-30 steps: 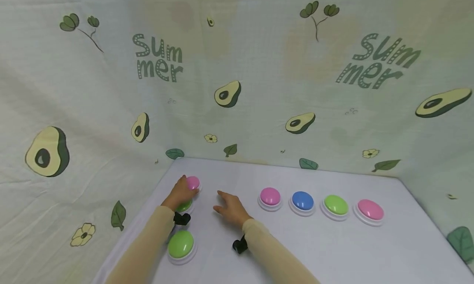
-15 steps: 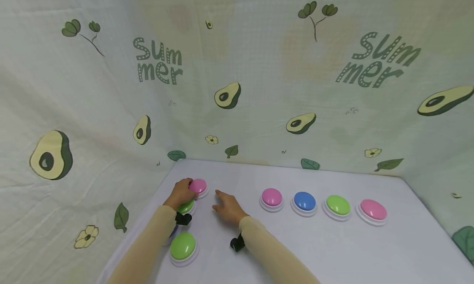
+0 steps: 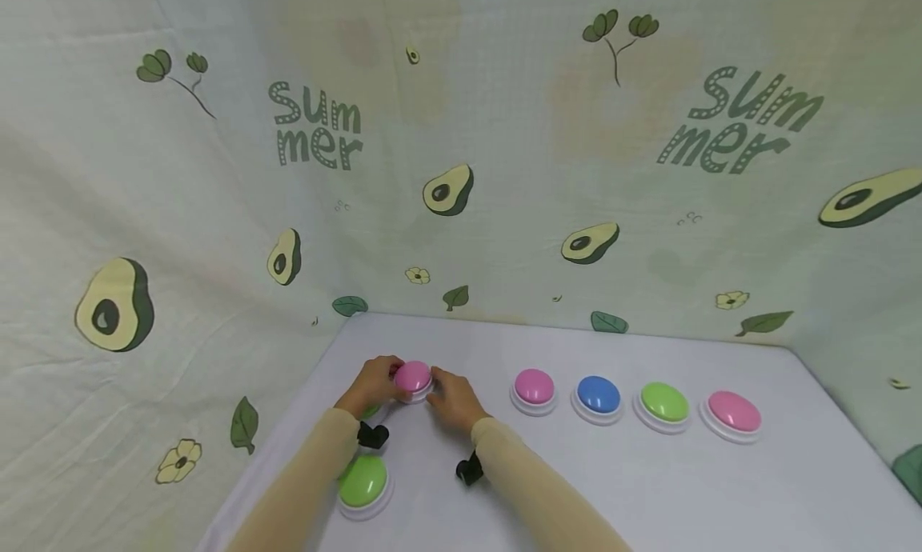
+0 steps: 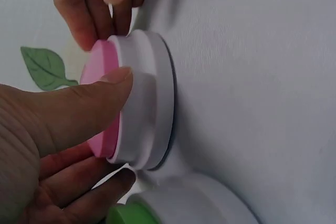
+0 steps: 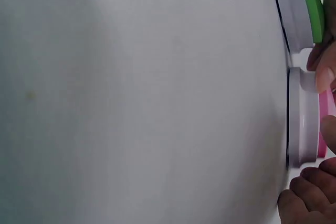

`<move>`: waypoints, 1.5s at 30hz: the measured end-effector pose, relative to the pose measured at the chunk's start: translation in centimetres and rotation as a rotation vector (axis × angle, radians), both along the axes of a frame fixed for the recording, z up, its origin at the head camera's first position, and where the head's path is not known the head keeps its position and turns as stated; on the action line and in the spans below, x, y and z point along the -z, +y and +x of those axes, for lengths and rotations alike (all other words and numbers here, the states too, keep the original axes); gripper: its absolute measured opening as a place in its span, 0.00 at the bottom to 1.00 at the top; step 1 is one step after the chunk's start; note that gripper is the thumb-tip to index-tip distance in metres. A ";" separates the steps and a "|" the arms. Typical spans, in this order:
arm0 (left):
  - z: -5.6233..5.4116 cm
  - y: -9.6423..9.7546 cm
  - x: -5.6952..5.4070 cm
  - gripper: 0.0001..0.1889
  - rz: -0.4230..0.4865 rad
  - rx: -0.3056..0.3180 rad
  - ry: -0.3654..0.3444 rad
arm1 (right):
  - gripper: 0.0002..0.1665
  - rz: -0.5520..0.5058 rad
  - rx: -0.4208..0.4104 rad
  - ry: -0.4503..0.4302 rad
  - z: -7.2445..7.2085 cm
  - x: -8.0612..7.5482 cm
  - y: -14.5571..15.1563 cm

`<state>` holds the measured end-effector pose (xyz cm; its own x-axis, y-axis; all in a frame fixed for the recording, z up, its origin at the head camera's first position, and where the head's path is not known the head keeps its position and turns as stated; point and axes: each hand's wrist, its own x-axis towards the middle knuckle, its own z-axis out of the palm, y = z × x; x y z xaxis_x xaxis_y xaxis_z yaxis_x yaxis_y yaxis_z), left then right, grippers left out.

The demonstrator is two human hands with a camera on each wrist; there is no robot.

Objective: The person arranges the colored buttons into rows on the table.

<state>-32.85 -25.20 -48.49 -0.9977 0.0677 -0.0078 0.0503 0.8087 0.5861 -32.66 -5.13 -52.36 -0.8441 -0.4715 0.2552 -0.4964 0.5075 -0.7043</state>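
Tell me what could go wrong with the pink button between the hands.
The left hand grips the pink button with the thumb near its dome, so a slip might press it. The green button close beside it could get bumped. The right hand is at its other side, so the hands might push against each other.

On the table (image 3: 612, 488), towards its far left corner, one round button (image 3: 413, 377) was placed between the left hand (image 3: 373, 384) and the right hand (image 3: 455, 400), and a second button (image 3: 370, 412), nearer and slightly to the left, was partly hidden by the left hand. In front of these, just right of the left forearm (image 3: 302, 472), a third button (image 3: 363, 484) was set. To the right of the right hand, four buttons (image 3: 599, 395) were arranged in a row, and behind the table a cloth (image 3: 504, 96) was hung.
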 end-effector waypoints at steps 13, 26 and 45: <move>1.8 2.5 0.3 0.28 0.017 -0.082 0.077 | 0.32 -0.114 0.168 -0.057 0.7 -0.2 0.2; 2.7 3.0 0.3 0.27 0.045 -0.085 0.118 | 0.33 -0.106 0.161 -0.081 1.0 -0.4 1.1; 6.8 6.0 -0.5 0.32 0.183 -0.100 0.100 | 0.32 -0.124 0.141 -0.050 4.6 -1.8 4.4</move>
